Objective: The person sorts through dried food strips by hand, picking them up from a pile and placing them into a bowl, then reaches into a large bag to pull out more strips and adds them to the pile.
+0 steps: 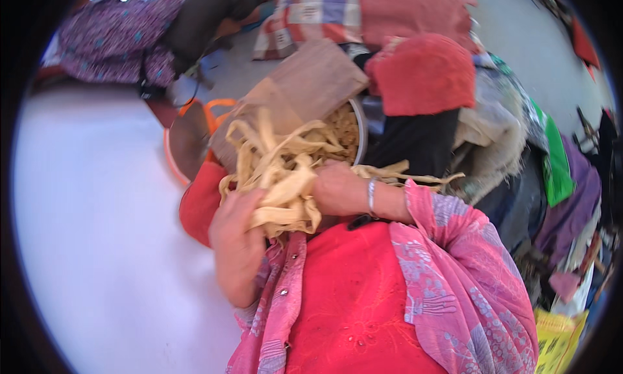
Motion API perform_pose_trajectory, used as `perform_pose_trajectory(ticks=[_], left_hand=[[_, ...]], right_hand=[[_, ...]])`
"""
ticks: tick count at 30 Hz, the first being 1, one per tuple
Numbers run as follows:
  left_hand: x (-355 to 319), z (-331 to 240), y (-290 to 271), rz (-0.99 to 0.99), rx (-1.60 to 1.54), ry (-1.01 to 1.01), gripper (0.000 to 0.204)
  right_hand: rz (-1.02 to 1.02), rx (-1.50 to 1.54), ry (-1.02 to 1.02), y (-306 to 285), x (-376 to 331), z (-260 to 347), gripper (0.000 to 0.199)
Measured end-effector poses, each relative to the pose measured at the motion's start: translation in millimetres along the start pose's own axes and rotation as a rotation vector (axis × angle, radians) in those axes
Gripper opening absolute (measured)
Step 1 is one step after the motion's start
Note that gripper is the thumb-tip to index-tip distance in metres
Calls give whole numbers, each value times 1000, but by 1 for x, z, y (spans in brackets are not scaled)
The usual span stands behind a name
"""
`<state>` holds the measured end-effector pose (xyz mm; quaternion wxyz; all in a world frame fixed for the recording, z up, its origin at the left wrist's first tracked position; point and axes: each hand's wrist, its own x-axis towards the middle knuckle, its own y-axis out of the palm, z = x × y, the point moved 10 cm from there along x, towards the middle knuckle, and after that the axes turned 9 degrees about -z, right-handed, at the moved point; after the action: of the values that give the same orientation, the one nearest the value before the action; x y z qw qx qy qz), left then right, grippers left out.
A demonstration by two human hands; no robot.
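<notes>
Both of my hands hold one bundle of pale dried husk strips (pixel 279 173) close to my chest. My left hand (pixel 237 244) grips the bundle from below on the left. My right hand (pixel 337 189), with a bangle on its wrist, closes over the bundle from the right. Behind the bundle stands a metal bowl (pixel 359 130) with tan crumbly stuff (pixel 344 130) in it, partly covered by a brown sack (pixel 305 88). My pink patterned sleeves and red dress fill the lower part of the view.
An orange basin (pixel 175 160) sits left of the bowl. A red cloth bundle (pixel 425 75) and heaped clothes lie at the right. A person in purple patterned cloth (pixel 117 36) sits at the far left. Pale floor spreads to the left. A yellow bag (pixel 558 338) lies bottom right.
</notes>
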<state>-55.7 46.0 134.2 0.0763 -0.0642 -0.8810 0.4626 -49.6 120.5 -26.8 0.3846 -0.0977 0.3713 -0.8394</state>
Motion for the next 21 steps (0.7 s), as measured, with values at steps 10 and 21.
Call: perform_pose_trajectory(ticks=[10,21], left_hand=[[-8,54,146,235,206,58,20],[3,72,184,42,203,-58,28]], right_hand=[[-355,101,33,-81,-64,-39,51],[-532,-38,-138,-116,-29,-28,53]])
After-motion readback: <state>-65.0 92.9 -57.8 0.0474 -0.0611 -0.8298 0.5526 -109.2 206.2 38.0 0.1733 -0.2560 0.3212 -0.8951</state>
